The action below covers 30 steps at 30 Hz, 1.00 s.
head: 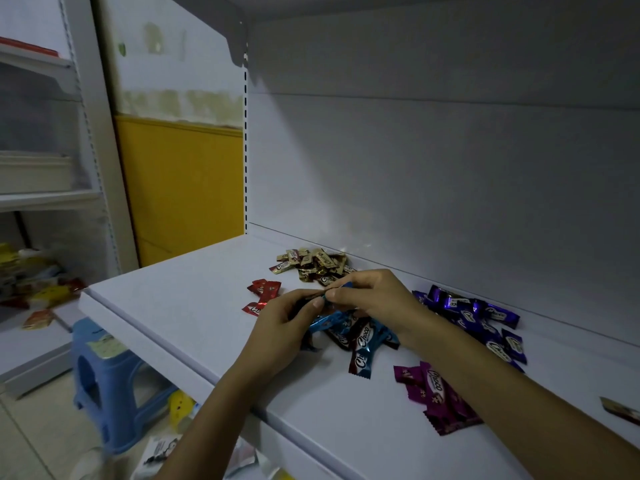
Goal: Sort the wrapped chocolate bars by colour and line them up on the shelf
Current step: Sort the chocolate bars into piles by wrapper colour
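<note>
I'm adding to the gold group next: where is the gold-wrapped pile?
Head view: the pile of gold-wrapped chocolate bars lies at the back of the white shelf, just beyond the right hand, behind and right of the red-wrapped bars.

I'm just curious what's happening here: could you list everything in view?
gold bars: a heap, gold, at back
red bars: about three, red, leftmost group
blue bars: several, blue, centre heap
held bar: one, blue, above centre heap
violet bars: a heap, dark violet, right
magenta bars: about two, magenta, front right
lone bar: one, brownish, right edge
shelf: one, white, bearing the bars
stool: one, blue, floor at left
left hand: pinching held bar
right hand: pinching held bar
</note>
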Each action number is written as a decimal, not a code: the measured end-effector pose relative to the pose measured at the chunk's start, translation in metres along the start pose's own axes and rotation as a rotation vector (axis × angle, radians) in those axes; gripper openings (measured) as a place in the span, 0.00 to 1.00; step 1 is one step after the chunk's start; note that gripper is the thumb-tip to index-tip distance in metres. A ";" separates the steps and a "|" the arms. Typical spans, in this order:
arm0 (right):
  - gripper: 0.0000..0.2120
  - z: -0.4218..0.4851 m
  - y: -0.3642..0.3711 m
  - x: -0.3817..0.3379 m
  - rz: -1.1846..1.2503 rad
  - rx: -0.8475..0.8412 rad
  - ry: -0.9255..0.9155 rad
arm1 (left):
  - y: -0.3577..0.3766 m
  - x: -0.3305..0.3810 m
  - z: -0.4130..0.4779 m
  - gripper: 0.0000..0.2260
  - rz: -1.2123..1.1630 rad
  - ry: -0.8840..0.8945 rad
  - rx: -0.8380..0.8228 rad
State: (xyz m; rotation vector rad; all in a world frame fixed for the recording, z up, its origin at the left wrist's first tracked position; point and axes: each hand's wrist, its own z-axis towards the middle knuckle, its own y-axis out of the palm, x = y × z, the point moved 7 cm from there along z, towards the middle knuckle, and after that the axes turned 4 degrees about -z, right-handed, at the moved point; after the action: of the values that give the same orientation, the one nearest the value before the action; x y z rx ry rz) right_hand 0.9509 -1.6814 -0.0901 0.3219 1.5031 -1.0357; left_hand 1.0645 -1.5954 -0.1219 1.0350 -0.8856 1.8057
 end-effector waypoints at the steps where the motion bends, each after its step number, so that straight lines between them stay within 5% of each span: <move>1: 0.02 0.001 0.000 0.000 -0.007 -0.012 -0.013 | -0.001 -0.002 0.000 0.07 0.003 -0.017 0.014; 9: 0.03 0.012 -0.033 0.012 -0.049 0.112 0.002 | -0.009 -0.013 0.001 0.09 -0.036 -0.130 0.142; 16: 0.06 0.007 -0.057 0.031 -0.822 0.334 0.090 | -0.005 -0.012 0.001 0.09 0.032 -0.127 0.093; 18: 0.09 0.006 -0.053 0.012 -0.618 0.359 -0.049 | -0.004 -0.010 0.001 0.11 0.022 -0.122 0.078; 20: 0.12 0.003 -0.034 -0.004 -0.298 0.196 -0.137 | -0.002 -0.007 0.000 0.15 0.015 -0.108 0.057; 24: 0.03 0.001 0.004 -0.008 -0.122 -0.081 -0.164 | 0.000 -0.004 -0.001 0.16 0.035 -0.069 0.027; 28: 0.03 0.010 -0.044 0.008 -0.032 0.192 0.003 | -0.004 -0.008 0.001 0.15 0.083 -0.081 0.076; 30: 0.02 0.008 -0.095 0.011 -0.356 0.432 -0.007 | -0.004 -0.009 0.001 0.16 0.081 -0.100 0.078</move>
State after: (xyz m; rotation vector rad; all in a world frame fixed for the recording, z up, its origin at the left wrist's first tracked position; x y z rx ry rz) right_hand 0.8856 -1.7442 -0.0596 0.3580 1.3472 -1.6498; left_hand 1.0713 -1.5973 -0.1289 1.1619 -0.9348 1.8821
